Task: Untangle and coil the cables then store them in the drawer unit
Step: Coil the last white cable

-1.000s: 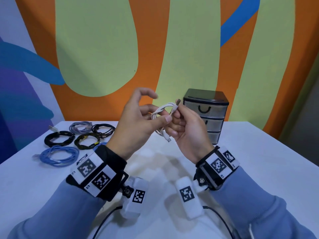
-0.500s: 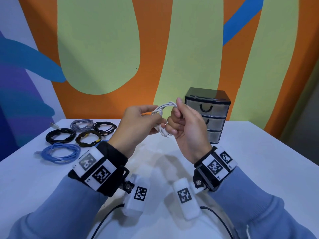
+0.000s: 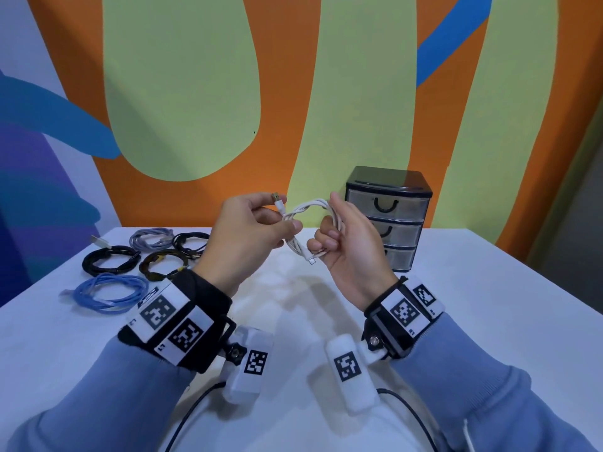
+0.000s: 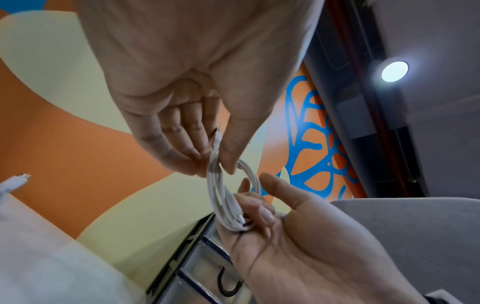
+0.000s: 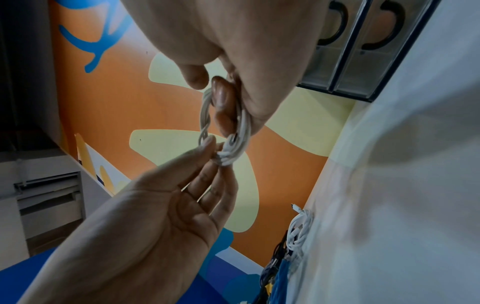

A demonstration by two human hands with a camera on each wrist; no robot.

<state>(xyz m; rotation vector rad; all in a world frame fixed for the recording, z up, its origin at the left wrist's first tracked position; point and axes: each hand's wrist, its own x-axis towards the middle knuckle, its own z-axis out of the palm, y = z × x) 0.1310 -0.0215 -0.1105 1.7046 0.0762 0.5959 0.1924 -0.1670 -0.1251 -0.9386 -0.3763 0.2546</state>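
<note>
A wall painted in orange, pale green and blue shapes stands behind a white worktop [image 3: 489, 321]. Above it, both hands hold a small coil of white cable [image 3: 305, 223] between them. The left hand [image 3: 248, 236] pinches one side of the coil between thumb and fingers [image 4: 182, 148], with the cable's USB plug [image 3: 276, 198] sticking up just past the thumb. The right hand [image 3: 352, 243] has its fingers [image 5: 221, 98] curled through the other side of the loop, clamped on the strands; the cable's second, smaller plug [image 3: 312, 261] hangs just below these fingers. The black-framed drawer unit [image 3: 388, 216] with three clear drawers, all closed, stands on the worktop just beyond the right hand. Well off to the far side of the left hand lie five more coiled cables: a blue one [image 3: 111, 290], two black [image 3: 109, 259] [image 3: 191, 241], a grey [image 3: 151, 238], and a black-and-yellow one [image 3: 163, 264].
</note>
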